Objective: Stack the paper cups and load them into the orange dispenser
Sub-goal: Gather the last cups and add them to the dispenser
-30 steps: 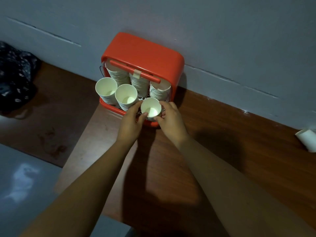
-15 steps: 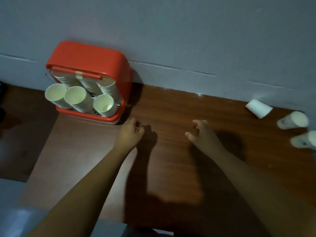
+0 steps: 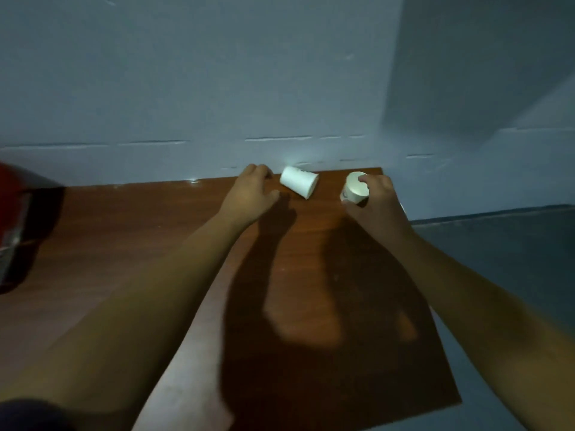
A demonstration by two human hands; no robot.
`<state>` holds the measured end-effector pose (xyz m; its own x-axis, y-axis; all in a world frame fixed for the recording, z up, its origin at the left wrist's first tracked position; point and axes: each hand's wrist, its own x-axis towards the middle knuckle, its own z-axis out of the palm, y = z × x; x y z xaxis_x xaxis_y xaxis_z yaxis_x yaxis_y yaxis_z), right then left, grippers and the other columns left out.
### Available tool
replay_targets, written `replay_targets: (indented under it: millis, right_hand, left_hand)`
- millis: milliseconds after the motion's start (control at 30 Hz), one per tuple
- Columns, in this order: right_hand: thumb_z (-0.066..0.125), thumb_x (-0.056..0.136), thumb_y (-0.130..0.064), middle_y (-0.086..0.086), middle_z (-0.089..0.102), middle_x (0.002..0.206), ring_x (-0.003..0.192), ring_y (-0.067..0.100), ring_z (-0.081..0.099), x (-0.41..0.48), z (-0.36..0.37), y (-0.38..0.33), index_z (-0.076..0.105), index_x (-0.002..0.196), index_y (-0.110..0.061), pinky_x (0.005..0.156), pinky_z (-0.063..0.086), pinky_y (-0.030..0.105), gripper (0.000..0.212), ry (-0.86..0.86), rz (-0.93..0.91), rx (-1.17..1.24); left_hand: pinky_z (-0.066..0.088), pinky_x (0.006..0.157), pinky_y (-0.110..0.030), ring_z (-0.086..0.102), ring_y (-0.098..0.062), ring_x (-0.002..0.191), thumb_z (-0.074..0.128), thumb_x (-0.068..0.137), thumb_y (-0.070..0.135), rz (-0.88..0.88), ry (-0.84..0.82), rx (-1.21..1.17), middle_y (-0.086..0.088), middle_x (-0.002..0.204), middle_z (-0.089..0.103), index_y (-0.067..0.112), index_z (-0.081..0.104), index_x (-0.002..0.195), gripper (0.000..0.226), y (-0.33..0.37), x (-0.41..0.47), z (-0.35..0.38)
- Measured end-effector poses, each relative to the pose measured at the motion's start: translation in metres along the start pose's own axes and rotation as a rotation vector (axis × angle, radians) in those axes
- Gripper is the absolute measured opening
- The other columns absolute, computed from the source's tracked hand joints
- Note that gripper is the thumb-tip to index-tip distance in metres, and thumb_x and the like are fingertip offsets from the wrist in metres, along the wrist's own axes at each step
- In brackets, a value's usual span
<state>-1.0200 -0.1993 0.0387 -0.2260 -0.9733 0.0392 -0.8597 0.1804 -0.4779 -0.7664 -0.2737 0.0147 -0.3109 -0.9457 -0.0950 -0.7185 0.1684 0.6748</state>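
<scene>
Fingers (image 3: 362,180) of the right hand (image 3: 379,203) are curled round a cup (image 3: 354,191). A second cup (image 3: 299,185) is laid sideways beside the loosely bent left hand (image 3: 251,195), with the dispenser (image 3: 14,225) far left.

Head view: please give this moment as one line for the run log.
left hand: beside lying cup, holds nothing | right hand: grips second cup | orange dispenser: at left edge, blurred
</scene>
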Motion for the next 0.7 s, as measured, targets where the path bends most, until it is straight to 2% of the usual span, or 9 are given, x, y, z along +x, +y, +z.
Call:
replay_targets:
  millis: [133,300,400,467,567,633,700]
  right_hand:
    - [0.079,0.074,-0.041,0.02,0.056,0.119,0.111,0.033,0.054,0.015,-0.01,0.042,0.054,0.128,-0.004,0.09,0.044,0.037,0.07,-0.005,0.084,-0.081]
    - [0.072,0.08,-0.049,0.016,0.036,0.149,0.136,0.034,0.035,0.014,0.013,0.083,0.028,0.148,-0.01,0.111,0.035,0.046,0.09,-0.153,0.237,-0.143]
    - [0.069,0.085,-0.043,0.014,0.034,0.152,0.141,0.032,0.03,0.014,0.031,0.096,0.03,0.147,-0.01,0.115,0.03,0.046,0.08,-0.134,0.217,-0.176]
    - [0.066,0.087,-0.036,0.012,0.037,0.15,0.138,0.03,0.033,0.016,0.039,0.103,0.037,0.143,-0.011,0.112,0.032,0.042,0.067,-0.064,0.171,-0.217]
    - [0.066,0.086,-0.034,0.008,0.045,0.143,0.13,0.027,0.04,0.015,0.044,0.109,0.044,0.138,-0.014,0.105,0.036,0.037,0.059,-0.015,0.115,-0.254]
    - [0.069,0.083,-0.039,0.005,0.052,0.134,0.122,0.024,0.044,0.012,0.041,0.106,0.048,0.133,-0.016,0.097,0.04,0.033,0.058,-0.023,0.098,-0.238]
    - [0.074,0.079,-0.042,0.002,0.057,0.124,0.114,0.02,0.05,0.009,0.032,0.097,0.053,0.127,-0.017,0.087,0.039,0.027,0.058,-0.027,0.12,-0.119]
  left_hand:
    - [0.044,0.097,-0.039,0.051,-0.032,0.122,0.071,0.083,0.016,0.044,-0.086,0.081,-0.014,0.133,0.05,0.005,0.054,0.13,0.051,0.021,0.044,0.046]
    - [0.04,0.106,-0.046,0.042,-0.04,0.134,0.077,0.078,0.013,0.127,-0.188,0.369,-0.016,0.153,0.037,0.013,0.044,0.145,0.075,0.015,0.083,0.09]
    - [0.032,0.114,-0.049,0.033,-0.038,0.144,0.079,0.079,0.015,0.127,-0.212,0.484,-0.014,0.16,0.03,0.017,0.034,0.152,0.086,0.002,0.099,0.109]
    - [0.029,0.114,-0.05,0.031,-0.035,0.144,0.078,0.081,0.02,0.133,-0.222,0.555,-0.013,0.158,0.032,0.019,0.03,0.154,0.087,-0.005,0.104,0.115]
    - [0.03,0.106,-0.049,0.037,-0.037,0.132,0.075,0.082,0.032,0.136,-0.184,0.626,-0.015,0.143,0.043,0.021,0.036,0.151,0.081,-0.005,0.104,0.117]
    - [0.03,0.103,-0.048,0.041,-0.038,0.126,0.078,0.078,0.042,0.118,-0.179,0.576,-0.016,0.136,0.048,0.021,0.041,0.148,0.082,-0.005,0.098,0.116]
    - [0.03,0.103,-0.048,0.044,-0.036,0.126,0.082,0.072,0.047,0.1,-0.162,0.443,-0.013,0.135,0.051,0.024,0.044,0.146,0.087,-0.006,0.086,0.113]
